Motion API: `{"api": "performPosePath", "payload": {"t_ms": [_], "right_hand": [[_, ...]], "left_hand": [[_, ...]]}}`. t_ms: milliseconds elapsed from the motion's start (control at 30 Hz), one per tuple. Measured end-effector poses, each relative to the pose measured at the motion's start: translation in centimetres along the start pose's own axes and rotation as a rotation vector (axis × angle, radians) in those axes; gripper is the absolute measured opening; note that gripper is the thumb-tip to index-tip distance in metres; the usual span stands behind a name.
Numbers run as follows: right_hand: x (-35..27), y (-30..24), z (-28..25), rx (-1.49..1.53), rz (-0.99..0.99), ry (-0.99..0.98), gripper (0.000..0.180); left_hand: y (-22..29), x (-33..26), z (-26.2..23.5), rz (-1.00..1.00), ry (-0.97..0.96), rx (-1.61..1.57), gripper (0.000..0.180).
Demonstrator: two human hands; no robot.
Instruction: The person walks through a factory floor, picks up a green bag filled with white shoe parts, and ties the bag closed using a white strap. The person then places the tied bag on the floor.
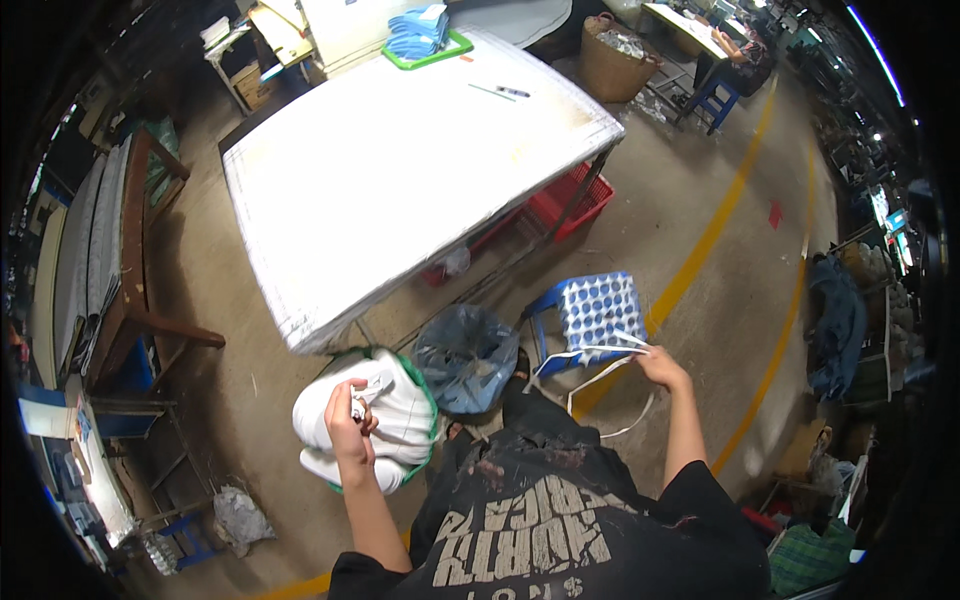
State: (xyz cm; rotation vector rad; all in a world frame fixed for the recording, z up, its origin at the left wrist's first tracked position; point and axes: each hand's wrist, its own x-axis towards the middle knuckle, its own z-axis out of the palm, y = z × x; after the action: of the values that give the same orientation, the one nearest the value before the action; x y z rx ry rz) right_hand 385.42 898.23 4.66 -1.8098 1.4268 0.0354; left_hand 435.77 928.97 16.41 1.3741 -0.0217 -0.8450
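Head view: at left, the left hand (pixel 350 425) had its fingers curled around a small, unclear whitish item (pixel 377 386), over a white bundle (pixel 318 402). At right, the right hand (pixel 662 368) gripped white strips (pixel 608 371) hanging near a blue stool (pixel 600 312). Farther off stood a white-topped bench (pixel 400 180).

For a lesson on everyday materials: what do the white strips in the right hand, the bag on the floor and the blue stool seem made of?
White strips: probably fabric tape, with little shine; they hang in limp curves.
Bag: almost certainly thin plastic film, see-through and glossy, with crinkled highlights.
Blue stool: likely moulded plastic, judging by its even colour.
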Motion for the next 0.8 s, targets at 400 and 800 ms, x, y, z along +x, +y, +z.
{"api": "performPosePath", "payload": {"t_ms": [400, 800], "right_hand": [[27.0, 12.5, -25.7, 0.082, 0.61, 0.405, 0.029], [63.6, -9.6, -31.3, 0.311, -0.023, 0.332, 0.055]], "left_hand": [[-2.8, 6.9, 16.2, -0.035, 0.137, 0.193, 0.032], [-7.1, 7.3, 21.8, -0.229, 0.248, 0.351, 0.032]]}}
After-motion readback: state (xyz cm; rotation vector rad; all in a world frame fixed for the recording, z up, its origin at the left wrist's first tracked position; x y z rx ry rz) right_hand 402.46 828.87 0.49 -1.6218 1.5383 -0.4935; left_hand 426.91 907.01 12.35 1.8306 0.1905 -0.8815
